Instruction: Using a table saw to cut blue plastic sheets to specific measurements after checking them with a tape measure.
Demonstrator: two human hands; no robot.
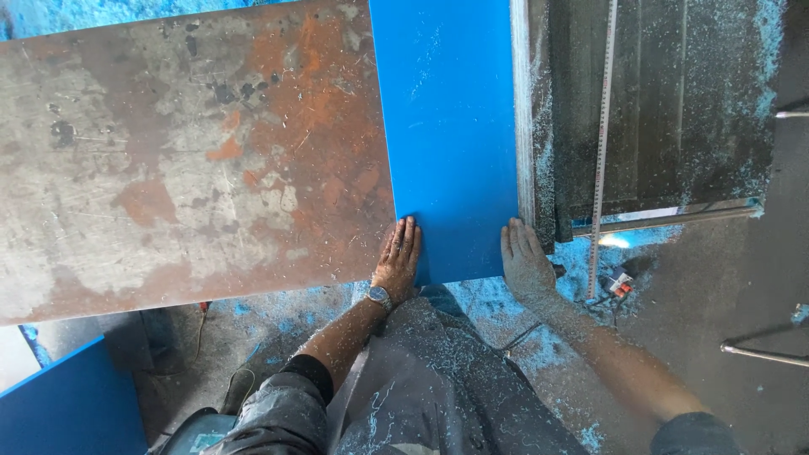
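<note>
Left hand (398, 259), wearing a wristwatch (379, 296), lies flat with fingers straight and together on the left near corner of a flat rectangular bright blue plastic sheet (447, 126), gripping nothing. Right hand (524, 259), dusted with shavings, rests open and flat against the sheet's right near corner. That sheet lies between a rusty brown steel table top (185, 152) and a grey metal guide rail (524, 109), beside a long steel ruler (602, 143).

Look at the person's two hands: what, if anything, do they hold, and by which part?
Nothing is gripped. Both hands lie flat at the near end of the blue flat plastic sheet: the left hand at its left corner, the right hand at its right corner.
</note>
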